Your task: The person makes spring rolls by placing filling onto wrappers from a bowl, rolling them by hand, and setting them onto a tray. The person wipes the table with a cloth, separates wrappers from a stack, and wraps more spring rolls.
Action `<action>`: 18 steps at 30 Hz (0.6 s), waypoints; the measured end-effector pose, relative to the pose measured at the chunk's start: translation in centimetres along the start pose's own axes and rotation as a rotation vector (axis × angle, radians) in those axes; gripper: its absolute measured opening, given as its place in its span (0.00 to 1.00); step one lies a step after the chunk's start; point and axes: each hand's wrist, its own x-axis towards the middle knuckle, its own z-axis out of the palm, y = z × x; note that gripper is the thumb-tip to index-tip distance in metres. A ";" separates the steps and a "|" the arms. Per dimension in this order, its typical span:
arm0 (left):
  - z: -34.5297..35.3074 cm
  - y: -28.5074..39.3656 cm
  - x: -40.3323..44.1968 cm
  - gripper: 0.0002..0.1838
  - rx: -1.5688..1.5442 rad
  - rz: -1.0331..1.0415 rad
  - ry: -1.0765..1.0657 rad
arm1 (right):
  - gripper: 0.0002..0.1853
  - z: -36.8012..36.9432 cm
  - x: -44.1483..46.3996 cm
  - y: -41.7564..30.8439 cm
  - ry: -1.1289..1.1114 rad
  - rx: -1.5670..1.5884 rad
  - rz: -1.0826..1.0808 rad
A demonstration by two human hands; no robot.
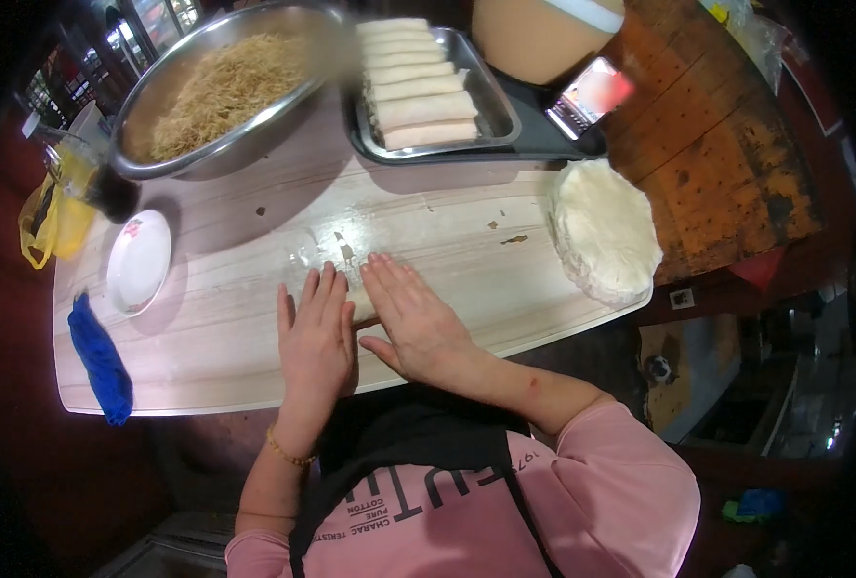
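Note:
My left hand [315, 328] lies flat, fingers stretched forward, near the front edge of the pale wood-grain table [457, 226]. Beside it my right hand [416, 320] is also flat, its fingers slanting toward the left and its thumb apart. Both palms rest over a pale rolled wrapper [362, 306], of which only a short piece shows between the hands. Just beyond the fingertips is a wet, shiny patch. To the right stands a round stack of thin white wrapper sheets [605, 231].
A steel bowl of brown shredded filling [230, 91] stands back left. Several finished rolls [423, 96] lie in a metal tray [507, 120]; a lit phone [587, 101] leans beside it. A white dish [139, 262], blue cloth [100, 361] and bottle [110, 193] are at left.

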 end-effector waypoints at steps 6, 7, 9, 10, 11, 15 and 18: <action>-0.2 0.2 -0.1 0.19 -0.020 0.003 0.014 | 0.45 0.2 -0.1 0.1 0.022 -0.009 -0.007; -0.3 0.2 0.0 0.19 -0.023 0.003 0.020 | 0.44 0.2 -0.1 0.0 0.023 -0.008 -0.002; -0.4 0.3 0.0 0.19 -0.024 0.000 0.019 | 0.44 0.1 0.0 0.0 0.016 0.001 0.011; -0.4 0.3 -0.1 0.19 -0.027 -0.002 0.021 | 0.43 0.1 0.0 -0.1 0.009 0.007 0.025; -0.4 0.3 -0.1 0.19 -0.016 -0.010 0.022 | 0.43 0.1 0.0 -0.1 0.009 0.016 0.015; 0.2 -0.2 -0.2 0.18 -0.090 -0.008 0.070 | 0.41 0.1 -0.1 0.1 0.051 0.038 0.002; 0.9 -0.8 -0.3 0.16 -0.107 0.003 0.128 | 0.38 0.0 -0.1 0.2 0.077 0.030 -0.017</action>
